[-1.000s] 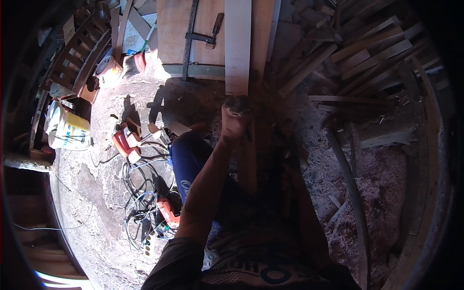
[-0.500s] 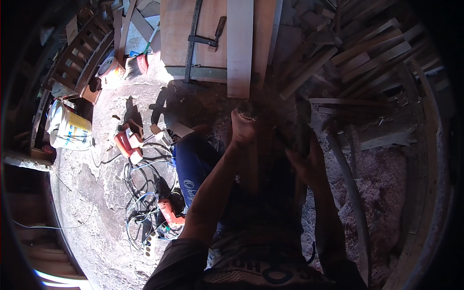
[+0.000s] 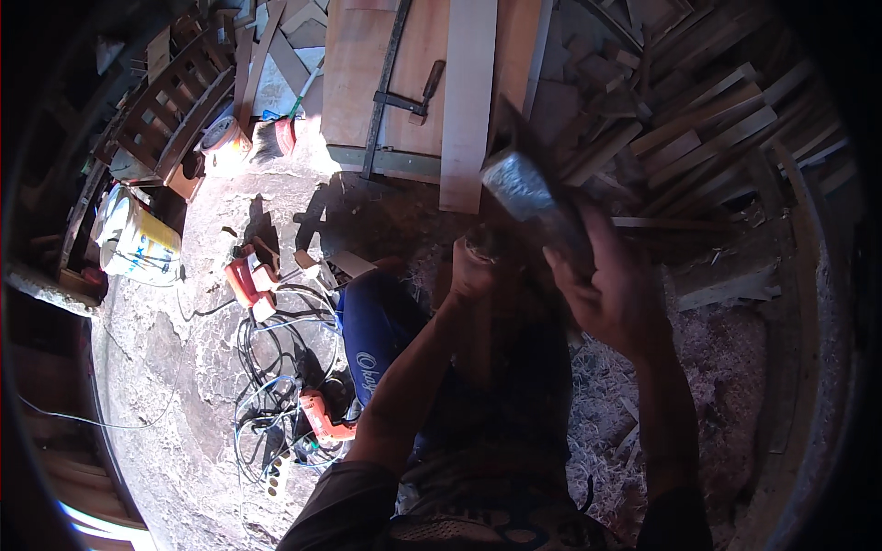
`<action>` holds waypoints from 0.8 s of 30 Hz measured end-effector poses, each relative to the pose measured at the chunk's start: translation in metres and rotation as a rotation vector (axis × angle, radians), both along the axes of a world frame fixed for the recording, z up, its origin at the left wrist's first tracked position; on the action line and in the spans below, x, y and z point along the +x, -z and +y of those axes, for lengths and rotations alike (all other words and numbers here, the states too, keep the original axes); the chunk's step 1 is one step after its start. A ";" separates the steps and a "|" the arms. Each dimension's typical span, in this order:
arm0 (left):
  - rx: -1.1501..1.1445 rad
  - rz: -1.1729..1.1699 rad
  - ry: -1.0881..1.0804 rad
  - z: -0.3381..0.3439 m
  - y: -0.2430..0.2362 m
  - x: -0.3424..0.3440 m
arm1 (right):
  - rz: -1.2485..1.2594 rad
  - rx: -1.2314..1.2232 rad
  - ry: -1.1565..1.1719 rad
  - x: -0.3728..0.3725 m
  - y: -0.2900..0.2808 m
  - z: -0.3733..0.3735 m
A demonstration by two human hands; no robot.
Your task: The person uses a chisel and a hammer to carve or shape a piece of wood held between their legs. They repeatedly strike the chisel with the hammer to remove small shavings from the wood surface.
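From the lower edge, the left forearm slants up and rightward to the left hand (image 3: pixel 473 268) at mid-frame, its fingers closed around a dark, round-ended object (image 3: pixel 483 242) whose long axis I cannot make out. The right forearm rises steeply from the lower right; the right hand (image 3: pixel 614 286), right of centre, has its fingers clamped on a hammer-like tool (image 3: pixel 520 186) — long axis diagonal, bright metal end toward the upper left. Beyond, at upper centre, a pale board (image 3: pixel 469 101) runs lengthwise up the frame.
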State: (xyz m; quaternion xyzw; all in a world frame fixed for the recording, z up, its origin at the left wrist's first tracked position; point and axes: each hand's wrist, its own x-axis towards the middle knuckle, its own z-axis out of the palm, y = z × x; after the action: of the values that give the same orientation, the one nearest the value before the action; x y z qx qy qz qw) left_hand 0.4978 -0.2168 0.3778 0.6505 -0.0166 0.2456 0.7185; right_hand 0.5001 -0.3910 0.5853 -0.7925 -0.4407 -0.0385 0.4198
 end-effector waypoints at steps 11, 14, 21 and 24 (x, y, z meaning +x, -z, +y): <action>0.452 -0.414 -0.142 -0.003 -0.014 0.008 | -0.143 -0.557 0.064 -0.002 0.053 -0.008; 0.011 -0.107 -0.021 -0.006 -0.009 -0.001 | -0.058 -0.487 0.107 -0.011 0.040 -0.007; 0.097 -0.065 0.013 0.000 -0.001 0.001 | -0.024 -0.569 0.135 0.005 0.079 -0.021; 0.039 0.047 0.027 0.021 0.006 -0.019 | 0.068 -0.239 0.118 -0.004 0.106 -0.040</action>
State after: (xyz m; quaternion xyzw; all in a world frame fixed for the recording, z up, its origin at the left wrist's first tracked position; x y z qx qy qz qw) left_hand 0.4785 -0.1958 0.3720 0.6698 -0.0131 0.2202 0.7090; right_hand 0.4962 -0.4311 0.4796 -0.8621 -0.3804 0.0167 0.3343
